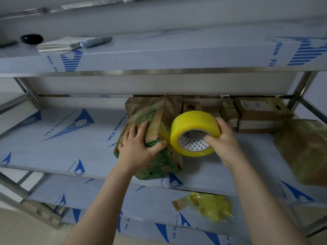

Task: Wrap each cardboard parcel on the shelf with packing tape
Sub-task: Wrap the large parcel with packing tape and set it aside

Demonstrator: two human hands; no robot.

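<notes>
A cardboard parcel with green print (pixel 155 121) stands tilted on one corner on the middle shelf (pixel 62 135), glossy with tape. My left hand (pixel 139 144) lies across its near face, fingers spread and thumb hooked over the edge. Right beside the parcel, my right hand (pixel 223 138) holds a yellow roll of packing tape (pixel 192 124), thumb inside the core and fingers over the outer rim. A short stretch of tape runs from the roll to the parcel.
Several smaller cardboard parcels (pixel 256 112) are stacked at the back right of the same shelf. A tape-wrapped parcel (pixel 304 149) sits at the right edge. Crumpled yellow tape (pixel 210 206) lies on the lower shelf. The upper shelf holds a notebook (pixel 60 44), a marker and a black object (pixel 31 38).
</notes>
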